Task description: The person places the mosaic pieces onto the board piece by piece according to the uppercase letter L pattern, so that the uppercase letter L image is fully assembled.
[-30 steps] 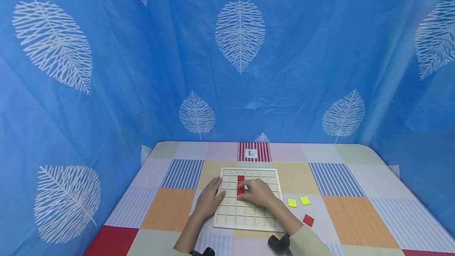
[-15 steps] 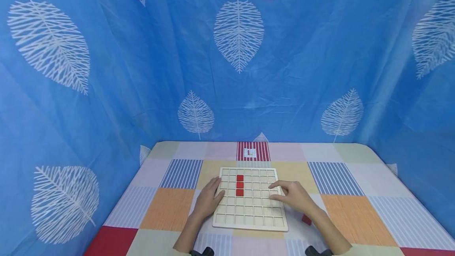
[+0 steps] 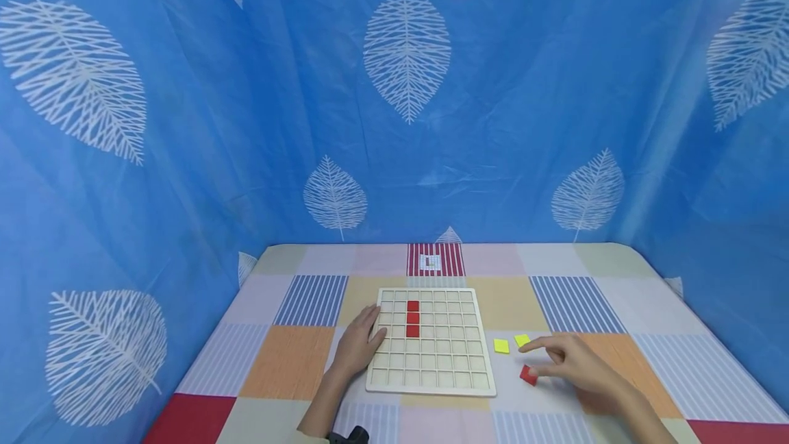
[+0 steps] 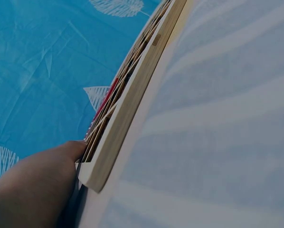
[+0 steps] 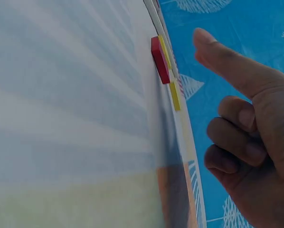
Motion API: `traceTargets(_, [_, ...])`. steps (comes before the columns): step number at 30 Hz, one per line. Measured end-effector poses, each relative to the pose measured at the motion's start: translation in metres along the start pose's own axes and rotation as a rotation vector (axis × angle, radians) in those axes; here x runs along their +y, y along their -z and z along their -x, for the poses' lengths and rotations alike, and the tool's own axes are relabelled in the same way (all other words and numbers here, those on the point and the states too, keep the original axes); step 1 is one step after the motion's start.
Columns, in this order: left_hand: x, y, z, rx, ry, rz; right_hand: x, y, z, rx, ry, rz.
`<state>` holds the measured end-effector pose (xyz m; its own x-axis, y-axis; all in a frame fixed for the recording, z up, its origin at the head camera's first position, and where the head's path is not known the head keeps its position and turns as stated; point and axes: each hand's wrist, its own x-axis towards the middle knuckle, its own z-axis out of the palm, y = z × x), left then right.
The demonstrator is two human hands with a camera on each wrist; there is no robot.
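A pale grid board (image 3: 428, 363) lies on the patterned cloth. Three red square tiles (image 3: 413, 318) fill a vertical row of its cells. My left hand (image 3: 356, 342) rests along the board's left edge, its thumb at the rim. To the right of the board, my right hand (image 3: 578, 363) hovers with thumb and index finger apart over a loose red tile (image 3: 527, 375). In the right wrist view the other fingers of the right hand (image 5: 256, 114) are curled, with nothing held. Two yellow tiles (image 3: 501, 346) lie beside the red one, one close to the index fingertip.
A small printed card (image 3: 430, 262) with a coloured grid pattern lies behind the board. The checked tablecloth (image 3: 296, 362) covers the table. A blue curtain (image 3: 493, 122) with white leaves stands around the back and sides.
My right hand has left the red tiles on the board and moved right, to the loose red tile. The left hand has stayed at the board's edge. The head view has shifted slightly.
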<state>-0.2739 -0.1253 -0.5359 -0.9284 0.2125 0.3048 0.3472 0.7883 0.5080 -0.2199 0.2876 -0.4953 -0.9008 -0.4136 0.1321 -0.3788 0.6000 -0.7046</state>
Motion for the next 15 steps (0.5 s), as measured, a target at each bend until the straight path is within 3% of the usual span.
traceTargets(3, [-0.001,0.0,-0.001,-0.001,0.005,-0.003,0.005,0.003,0.004,-0.065,0.021,-0.022])
traceTargets(8, [-0.002,0.0,-0.001,-0.004,0.007,-0.004,0.008,0.006,0.005,-0.172,-0.036,-0.099])
traceTargets(15, [-0.002,0.0,0.0,-0.009,0.011,-0.002,0.014,0.003,0.004,-0.21,-0.039,-0.123])
